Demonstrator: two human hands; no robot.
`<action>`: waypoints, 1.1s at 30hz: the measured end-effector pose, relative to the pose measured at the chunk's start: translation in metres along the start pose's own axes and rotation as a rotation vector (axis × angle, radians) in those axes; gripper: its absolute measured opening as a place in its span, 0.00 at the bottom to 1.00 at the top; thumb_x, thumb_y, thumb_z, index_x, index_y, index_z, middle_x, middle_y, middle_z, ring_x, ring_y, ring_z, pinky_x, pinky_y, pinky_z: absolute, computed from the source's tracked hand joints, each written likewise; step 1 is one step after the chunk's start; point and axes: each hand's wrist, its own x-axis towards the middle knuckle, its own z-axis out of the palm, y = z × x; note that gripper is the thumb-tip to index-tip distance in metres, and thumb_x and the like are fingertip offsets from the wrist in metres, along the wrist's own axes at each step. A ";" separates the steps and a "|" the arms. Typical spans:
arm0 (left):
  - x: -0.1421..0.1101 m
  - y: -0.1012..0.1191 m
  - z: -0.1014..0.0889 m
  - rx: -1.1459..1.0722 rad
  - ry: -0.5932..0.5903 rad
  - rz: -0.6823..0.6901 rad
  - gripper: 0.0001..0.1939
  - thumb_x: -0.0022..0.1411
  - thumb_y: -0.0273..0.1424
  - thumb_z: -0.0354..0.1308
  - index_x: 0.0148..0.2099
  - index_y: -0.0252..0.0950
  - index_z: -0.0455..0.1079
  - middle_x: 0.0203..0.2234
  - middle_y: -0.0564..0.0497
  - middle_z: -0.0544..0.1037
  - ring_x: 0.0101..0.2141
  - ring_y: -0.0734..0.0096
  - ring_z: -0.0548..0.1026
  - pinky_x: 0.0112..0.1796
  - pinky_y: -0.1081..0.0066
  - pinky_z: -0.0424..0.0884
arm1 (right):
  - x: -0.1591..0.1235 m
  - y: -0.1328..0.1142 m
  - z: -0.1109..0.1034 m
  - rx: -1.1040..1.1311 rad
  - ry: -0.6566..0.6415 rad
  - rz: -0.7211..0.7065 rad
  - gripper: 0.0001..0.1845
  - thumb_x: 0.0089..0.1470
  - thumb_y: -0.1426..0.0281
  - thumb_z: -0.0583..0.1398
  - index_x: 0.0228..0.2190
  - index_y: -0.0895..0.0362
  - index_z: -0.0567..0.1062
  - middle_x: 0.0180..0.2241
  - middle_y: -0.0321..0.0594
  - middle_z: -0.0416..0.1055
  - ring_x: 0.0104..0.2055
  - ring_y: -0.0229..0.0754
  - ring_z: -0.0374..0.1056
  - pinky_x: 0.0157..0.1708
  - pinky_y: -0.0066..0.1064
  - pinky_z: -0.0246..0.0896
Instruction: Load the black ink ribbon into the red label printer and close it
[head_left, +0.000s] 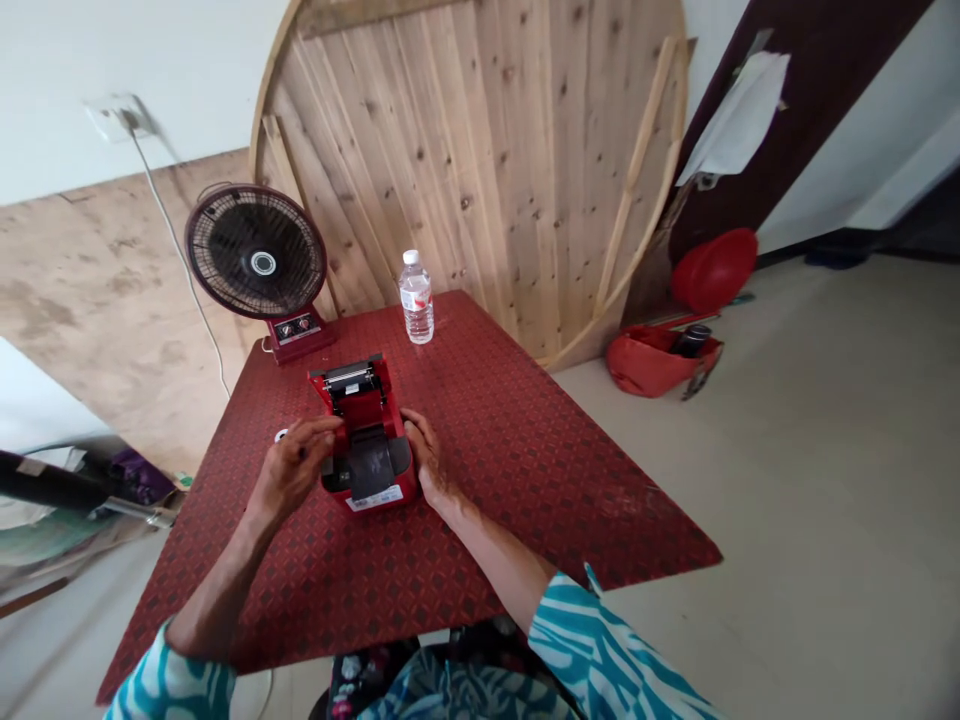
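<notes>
A small red label or receipt printer [361,490] stands on the table with its lid [349,380] raised and tilted back. Inside the body a dark flap [370,466] shows, and a white sticker [375,498] is on the near face. Along the printer's right side lies my right hand [424,450], its fingers curled around the edge. My left hand [300,460] is at the left side, fingers bent together by the open lid; what they pinch, if anything, is hidden. Behind that hand a small white round object [281,435] peeks out, mostly covered.
The table [487,420] has a red patterned cover. Toward its back stand a dark red fan [259,262] and a clear water bottle [417,305]. A large round wooden panel [480,170] leans on the wall. Red bags [652,362] lie on the floor at right.
</notes>
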 end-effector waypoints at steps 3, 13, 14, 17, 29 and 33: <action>0.029 0.014 0.009 0.428 -0.296 0.153 0.15 0.62 0.32 0.52 0.46 0.41 0.76 0.45 0.47 0.80 0.46 0.61 0.76 0.50 0.64 0.68 | 0.001 -0.001 0.001 0.000 0.008 -0.006 0.19 0.56 0.55 0.56 0.45 0.49 0.75 0.48 0.38 0.72 0.53 0.47 0.65 0.56 0.40 0.55; 0.079 0.002 0.036 0.284 -0.507 0.082 0.12 0.41 0.23 0.64 0.30 0.45 0.79 0.27 0.49 0.82 0.30 0.57 0.79 0.34 0.68 0.70 | -0.001 -0.014 0.002 -0.001 0.015 -0.038 0.17 0.54 0.57 0.56 0.42 0.48 0.76 0.46 0.37 0.73 0.52 0.45 0.65 0.56 0.39 0.56; 0.080 0.001 0.035 0.231 -0.508 0.059 0.12 0.40 0.23 0.64 0.29 0.45 0.78 0.26 0.49 0.82 0.30 0.57 0.79 0.33 0.67 0.70 | -0.001 -0.015 0.002 0.004 0.014 -0.036 0.17 0.54 0.57 0.56 0.42 0.48 0.76 0.46 0.37 0.73 0.52 0.45 0.65 0.56 0.39 0.56; 0.079 -0.001 0.033 0.152 -0.551 0.012 0.11 0.40 0.25 0.65 0.29 0.45 0.78 0.27 0.50 0.82 0.31 0.56 0.78 0.34 0.67 0.71 | -0.001 -0.014 0.002 0.003 0.010 -0.041 0.16 0.55 0.57 0.56 0.42 0.48 0.76 0.46 0.37 0.73 0.52 0.44 0.65 0.56 0.38 0.55; 0.037 0.034 -0.037 -0.107 -0.229 -0.029 0.20 0.46 0.35 0.69 0.43 0.38 0.76 0.34 0.48 0.80 0.35 0.61 0.76 0.38 0.67 0.71 | 0.000 -0.007 0.000 0.011 0.001 -0.019 0.17 0.55 0.57 0.56 0.43 0.50 0.76 0.47 0.37 0.72 0.52 0.45 0.65 0.56 0.39 0.54; 0.047 0.005 -0.065 -0.266 0.017 -0.090 0.22 0.40 0.36 0.71 0.39 0.37 0.71 0.30 0.50 0.79 0.33 0.64 0.76 0.37 0.67 0.72 | -0.001 -0.004 -0.001 0.043 0.003 0.029 0.19 0.54 0.56 0.57 0.44 0.51 0.75 0.47 0.38 0.73 0.52 0.47 0.65 0.54 0.40 0.57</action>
